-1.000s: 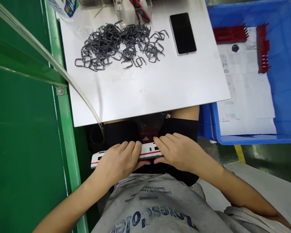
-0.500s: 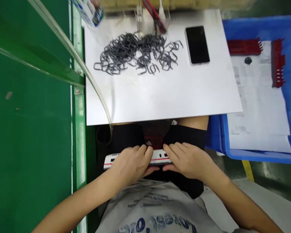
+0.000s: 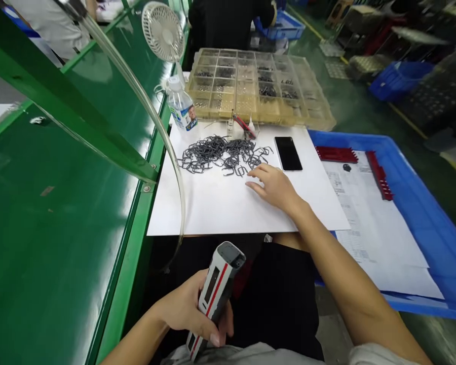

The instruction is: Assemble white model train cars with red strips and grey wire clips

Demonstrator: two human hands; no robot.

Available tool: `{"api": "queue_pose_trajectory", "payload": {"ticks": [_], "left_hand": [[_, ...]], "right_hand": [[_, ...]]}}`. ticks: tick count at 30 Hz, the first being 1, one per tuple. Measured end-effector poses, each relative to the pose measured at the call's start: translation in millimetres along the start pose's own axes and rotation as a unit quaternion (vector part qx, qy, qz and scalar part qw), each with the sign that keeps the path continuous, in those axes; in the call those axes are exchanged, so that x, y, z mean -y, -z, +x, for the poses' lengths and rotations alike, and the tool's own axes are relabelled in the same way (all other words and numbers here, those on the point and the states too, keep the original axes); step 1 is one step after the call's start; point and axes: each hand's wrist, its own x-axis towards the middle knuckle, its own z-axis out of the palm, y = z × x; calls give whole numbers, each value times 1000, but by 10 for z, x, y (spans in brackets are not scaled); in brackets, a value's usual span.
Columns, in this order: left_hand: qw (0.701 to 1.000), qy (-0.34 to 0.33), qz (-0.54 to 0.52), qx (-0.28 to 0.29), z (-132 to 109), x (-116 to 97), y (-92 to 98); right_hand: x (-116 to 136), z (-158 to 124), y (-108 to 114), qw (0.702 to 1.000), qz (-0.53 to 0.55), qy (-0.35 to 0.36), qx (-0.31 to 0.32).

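My left hand grips a white model train car with a red stripe and dark windows, held upright and tilted near my lap. My right hand rests open on a white board, fingers apart and holding nothing. Its fingertips lie just short of a loose pile of dark grey wire clips. To the right of those fingers lies a black smartphone.
A blue bin at right holds printed papers and red comb-like parts. Behind the board stand a water bottle and a compartment tray. A green bench and clear tube run along the left. A co-worker sits beyond.
My view has swung up from the lap to the whole bench. My right hand has let go of the train car and moved forward onto the board. My left hand has raised the car and turned it upright.
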Motion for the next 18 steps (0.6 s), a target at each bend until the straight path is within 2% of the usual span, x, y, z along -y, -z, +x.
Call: {"api": "queue_pose_trajectory", "payload": {"ticks": [3, 6, 10, 14, 16, 18], "left_hand": [[997, -61, -13, -36, -13, 88, 87], [994, -91, -29, -59, 17, 157, 151], [993, -95, -46, -58, 16, 149, 184], [995, -82, -21, -44, -72, 90, 201], [994, -98, -26, -35, -111, 80, 208], [991, -119, -45, -33, -122, 85, 217]], "right_hand": [[-13, 346, -175, 993, -64, -92, 38], [85, 446, -270, 991, -84, -90, 46], [83, 431, -318, 993, -69, -91, 15], [-34, 406, -313, 991, -22, -122, -49], [-54, 346, -300, 987, 7, -145, -75], [-24, 227, -294, 981, 59, -168, -74]]}}
